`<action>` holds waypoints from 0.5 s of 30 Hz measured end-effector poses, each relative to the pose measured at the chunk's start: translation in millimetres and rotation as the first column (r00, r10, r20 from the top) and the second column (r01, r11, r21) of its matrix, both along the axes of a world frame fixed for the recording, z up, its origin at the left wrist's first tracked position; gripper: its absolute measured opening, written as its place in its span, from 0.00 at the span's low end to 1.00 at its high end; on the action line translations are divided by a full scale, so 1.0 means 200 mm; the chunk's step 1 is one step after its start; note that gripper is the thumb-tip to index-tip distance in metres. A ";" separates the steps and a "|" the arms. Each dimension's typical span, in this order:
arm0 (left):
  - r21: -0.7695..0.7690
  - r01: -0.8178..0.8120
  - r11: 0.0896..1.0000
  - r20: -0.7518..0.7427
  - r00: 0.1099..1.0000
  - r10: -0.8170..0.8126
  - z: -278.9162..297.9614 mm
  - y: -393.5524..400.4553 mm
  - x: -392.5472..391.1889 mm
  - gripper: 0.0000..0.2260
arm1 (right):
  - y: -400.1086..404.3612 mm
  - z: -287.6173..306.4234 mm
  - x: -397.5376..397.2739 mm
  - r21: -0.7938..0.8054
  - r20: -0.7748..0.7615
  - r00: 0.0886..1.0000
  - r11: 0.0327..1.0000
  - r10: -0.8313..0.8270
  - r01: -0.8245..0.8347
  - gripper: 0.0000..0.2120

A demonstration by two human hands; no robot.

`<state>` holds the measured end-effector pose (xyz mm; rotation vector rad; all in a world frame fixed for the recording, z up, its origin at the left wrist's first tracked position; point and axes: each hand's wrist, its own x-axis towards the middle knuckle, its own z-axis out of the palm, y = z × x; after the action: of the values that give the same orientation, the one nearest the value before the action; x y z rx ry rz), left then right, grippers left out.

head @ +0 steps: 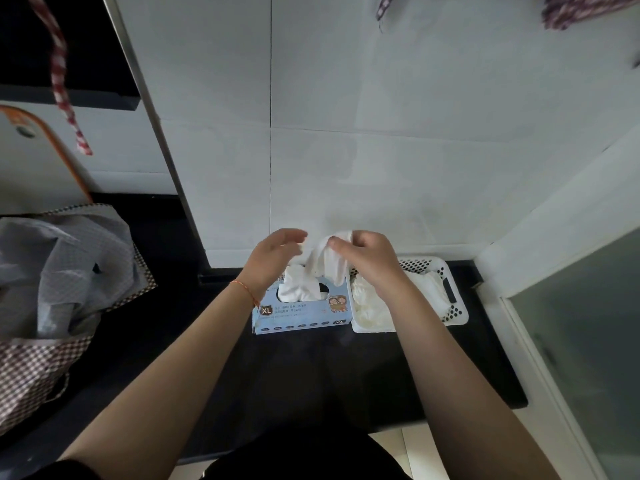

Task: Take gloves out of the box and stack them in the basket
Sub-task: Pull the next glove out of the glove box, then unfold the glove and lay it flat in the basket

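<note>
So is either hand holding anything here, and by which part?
The right hand pinches a white glove at its top end, above the box. The left hand is open beside it, gripping nothing.

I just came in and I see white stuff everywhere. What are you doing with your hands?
A person is pulling gloves out of the blue glove box on the dark counter. The right hand pinches a white glove held up above the box, and the left hand is beside it, fingers loose. More gloves poke from the opening. The white basket, right of the box, already holds some gloves.
</note>
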<state>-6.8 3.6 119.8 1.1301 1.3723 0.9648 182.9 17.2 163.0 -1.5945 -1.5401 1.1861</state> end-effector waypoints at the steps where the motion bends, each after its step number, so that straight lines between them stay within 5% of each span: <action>1: 0.025 0.070 0.997 0.118 0.990 -0.072 0.04 -0.01 0.02 0.12 | 0.00 0.01 -0.01 0.016 0.019 1.000 1.000 0.016 -0.017 0.22; 5: 0.050 0.257 0.965 0.097 0.961 -0.260 0.09 -0.03 0.08 0.13 | 0.00 0.04 -0.05 0.036 0.103 0.992 0.997 0.069 -0.073 0.13; 9: 0.015 0.132 0.991 0.039 0.990 -0.132 0.02 -0.01 0.06 0.05 | 0.01 0.05 -0.02 0.093 0.099 0.994 0.994 0.039 -0.049 0.04; 15: -0.052 0.058 0.997 0.078 0.995 -0.054 0.01 -0.02 0.06 0.07 | 0.03 0.06 0.04 0.144 0.082 0.996 0.989 -0.035 0.023 0.08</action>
<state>4.4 0.1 120.8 1.0749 1.2906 0.9164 191.3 22.5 176.0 -1.5839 -1.6119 0.9811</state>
